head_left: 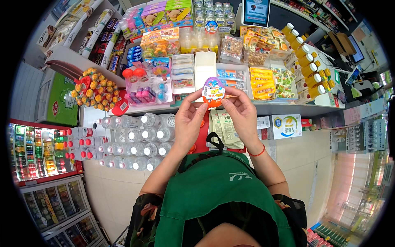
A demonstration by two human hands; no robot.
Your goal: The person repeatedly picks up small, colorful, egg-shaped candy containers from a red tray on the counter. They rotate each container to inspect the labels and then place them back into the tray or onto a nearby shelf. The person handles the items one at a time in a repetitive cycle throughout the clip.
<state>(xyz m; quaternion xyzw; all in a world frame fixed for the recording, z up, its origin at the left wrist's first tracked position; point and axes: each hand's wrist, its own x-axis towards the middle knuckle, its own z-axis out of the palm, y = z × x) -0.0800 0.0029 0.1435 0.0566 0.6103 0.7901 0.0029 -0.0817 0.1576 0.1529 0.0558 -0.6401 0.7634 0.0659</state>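
Note:
A Kinder egg pack [213, 93], purple on top and orange below, is held upright between my two hands. My left hand [190, 120] pinches its left side with thumb and forefinger, and my right hand [239, 112] pinches the right side in the same way. Just behind the egg stands an open white cardboard box [205, 63] on the shop counter, its inside pale. To its left is a white tray of flat packets [183, 74]. On its right, blue-and-white packets [231, 74] fill another white tray. A second Kinder egg [211, 27] sits farther back, before several lidded jars.
Yellow snack packets [262, 82] and yellow drink bottles [307, 60] occupy the counter's right. A lollipop stand [95, 89] projects at its left end. Large water bottles [148, 136] stand on the floor below left. A white carton [285, 126] is under the counter's edge.

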